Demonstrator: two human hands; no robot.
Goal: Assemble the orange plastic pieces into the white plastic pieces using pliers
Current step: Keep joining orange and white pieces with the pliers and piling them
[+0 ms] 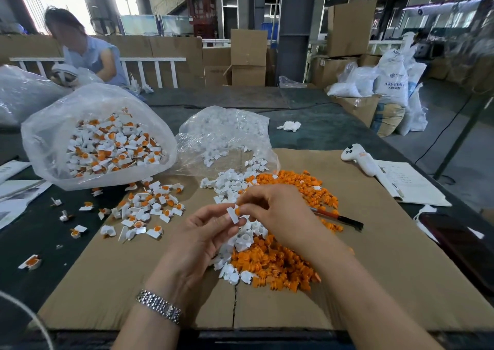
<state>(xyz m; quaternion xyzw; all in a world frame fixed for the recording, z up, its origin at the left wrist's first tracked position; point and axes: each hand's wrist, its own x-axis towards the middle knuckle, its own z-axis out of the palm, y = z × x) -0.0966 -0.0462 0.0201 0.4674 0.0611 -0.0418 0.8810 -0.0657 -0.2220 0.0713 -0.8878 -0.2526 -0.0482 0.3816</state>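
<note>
We are at the fitting step: our left hand (211,225) has its grip pinched around one white piece (234,215), held up over the heap in the middle of the cardboard sheet (374,256), while our right hand (270,210) pinches a small orange piece (237,210) between its fingertips and sets it against the white one's upper end. The two parts touch, but we cannot tell whether the orange one is seated yet. The pliers (337,216) lie untouched on the cardboard just beyond our right hand, at the edge of the loose orange pieces (280,264), with loose white pieces (230,186) mixed in beside them. Finished pieces (144,210) are scattered to the left, and more fill the open plastic bag (99,141) on the desk (34,237). Next, we judge, the orange part must be lined up square and pushed home; that likely means keeping our left grip steady, freeing our right hand and reaching for the pliers to squeeze the joint
</note>
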